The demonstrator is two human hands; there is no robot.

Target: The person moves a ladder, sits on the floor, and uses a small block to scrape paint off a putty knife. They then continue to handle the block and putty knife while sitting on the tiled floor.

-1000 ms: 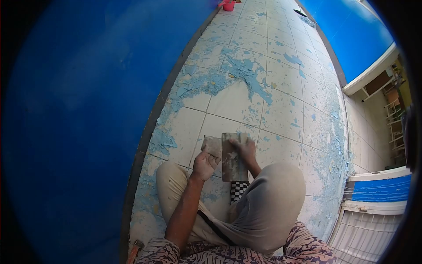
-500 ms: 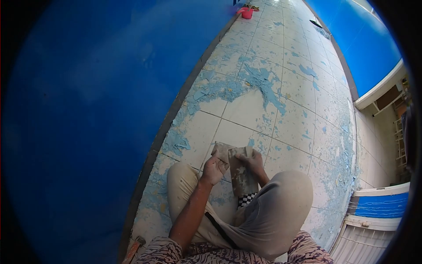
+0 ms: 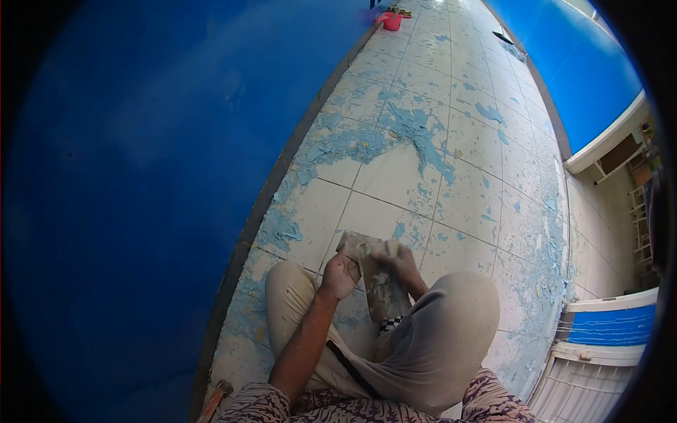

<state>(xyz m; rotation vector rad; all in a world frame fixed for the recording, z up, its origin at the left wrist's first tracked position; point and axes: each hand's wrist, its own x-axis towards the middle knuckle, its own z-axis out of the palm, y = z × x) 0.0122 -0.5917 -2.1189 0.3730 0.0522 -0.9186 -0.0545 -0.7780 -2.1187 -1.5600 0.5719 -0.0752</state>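
Note:
Above the crossed legs, my left hand (image 3: 340,275) is closed on a small grey flat piece (image 3: 357,243), which looks like a scraper blade. My right hand (image 3: 402,264) grips a longer grey plate (image 3: 381,285) smeared with pale material, its lower end hanging down near a black-and-white checkered cloth (image 3: 392,323). The two pieces meet or overlap at their upper ends. Motion blurs the right fingers a little.
Light blue paint flakes (image 3: 416,134) lie over the white tiled floor (image 3: 381,208). A blue wall (image 3: 155,190) rises on the left. A pink bucket (image 3: 392,22) stands far ahead. A tool with an orange handle (image 3: 211,405) lies at lower left.
The longer plate and my right hand have shifted slightly left, and the plate's lower end sits a little lower. The view has also moved slightly.

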